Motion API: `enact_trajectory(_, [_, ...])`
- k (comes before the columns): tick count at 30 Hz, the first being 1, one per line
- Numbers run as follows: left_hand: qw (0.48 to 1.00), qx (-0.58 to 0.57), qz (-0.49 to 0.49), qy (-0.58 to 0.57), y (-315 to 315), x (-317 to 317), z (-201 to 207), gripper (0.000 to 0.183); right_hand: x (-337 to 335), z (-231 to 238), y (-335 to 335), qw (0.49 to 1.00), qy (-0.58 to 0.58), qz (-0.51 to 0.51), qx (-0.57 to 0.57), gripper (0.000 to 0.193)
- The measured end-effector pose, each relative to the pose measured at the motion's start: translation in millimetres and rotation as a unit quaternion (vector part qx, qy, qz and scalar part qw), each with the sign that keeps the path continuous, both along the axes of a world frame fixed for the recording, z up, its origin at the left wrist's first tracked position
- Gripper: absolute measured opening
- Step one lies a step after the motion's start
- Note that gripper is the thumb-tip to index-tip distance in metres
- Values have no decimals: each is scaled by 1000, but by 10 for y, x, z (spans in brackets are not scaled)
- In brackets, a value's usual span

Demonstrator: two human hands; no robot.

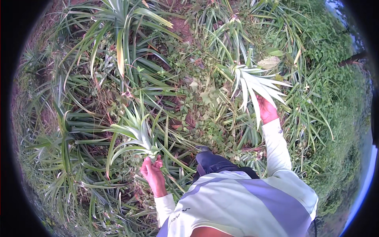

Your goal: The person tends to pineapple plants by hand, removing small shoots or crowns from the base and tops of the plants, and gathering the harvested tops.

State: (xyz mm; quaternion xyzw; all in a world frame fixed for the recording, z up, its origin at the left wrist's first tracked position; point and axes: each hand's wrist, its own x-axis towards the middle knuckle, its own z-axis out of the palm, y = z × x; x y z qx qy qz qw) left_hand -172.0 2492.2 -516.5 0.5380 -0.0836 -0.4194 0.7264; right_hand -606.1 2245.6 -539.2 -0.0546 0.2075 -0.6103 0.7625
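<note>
My left hand (153, 175) is closed, its fingers pinched around the base of a pineapple crown (143, 134). That crown stands upright from my fingers, with a spray of green, silvery leaves. Farther out on the right, my right hand (267, 110) grips a second pineapple crown (256, 83). The sun whitens its long pointed leaves, which fan out toward the right and back toward me. Those leaves cover part of my right fingers and their exact hold. Each crown is held above the plants on the ground.
A large pineapple plant (122, 23) with long arching leaves grows at the far left. More strap-leaved plants (67, 134) crowd the left side. Low weeds and dry stalks (197, 102) cover the strip between rows. Dense green vines (331, 79) line the right. My dark trouser leg (213, 162) shows below.
</note>
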Motion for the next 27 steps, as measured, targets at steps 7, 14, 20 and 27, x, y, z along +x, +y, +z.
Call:
enact_trajectory(7, [980,-139,-136,53,-1458,-793,-47,25,596,549,405,997,-26,45,-49,46])
enact_trajectory(14, [959,-154,-205,121,-1930,-1546,-157,26,1113,862,788,972,111,103,-178,49])
enact_trajectory(20, [973,-118,-154,128,-1767,-1599,-383,17,1254,778,880,930,310,74,-186,52])
enact_trajectory(27, [992,-18,-109,63,-1656,-1557,-352,39,1142,864,863,992,-18,76,-104,47])
